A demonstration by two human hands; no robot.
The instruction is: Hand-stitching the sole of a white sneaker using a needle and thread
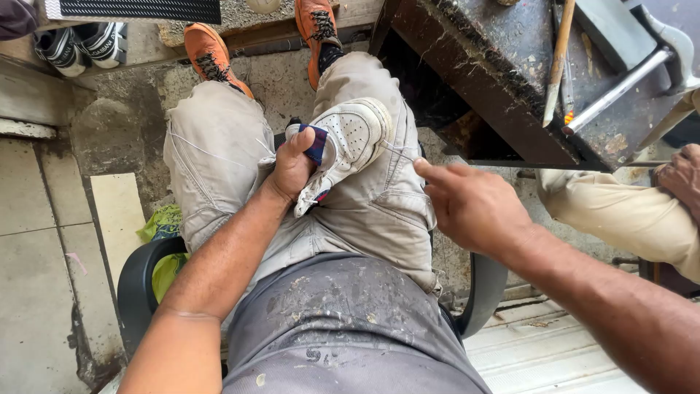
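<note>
white shoe [348, 142] in left hand [290, 166] over lap, tiled floor [44, 241] below.

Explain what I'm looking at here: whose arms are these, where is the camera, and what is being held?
There is no machine here. The single picture comes from a camera worn on a person's head, looking down at their own lap as they sit on a dark chair.

The left hand grips a white sneaker with a blue and red lining, resting on the thigh. The right hand is beside it, fingers pinched; a thin thread seems to run from them to the shoe.

The person wears pale trousers and orange shoes. At upper right stands a grimy dark workbench with a metal hammer and a wooden-handled tool. Another person's knee and hand show at the right edge. A further pair of sneakers sits top left.
</note>
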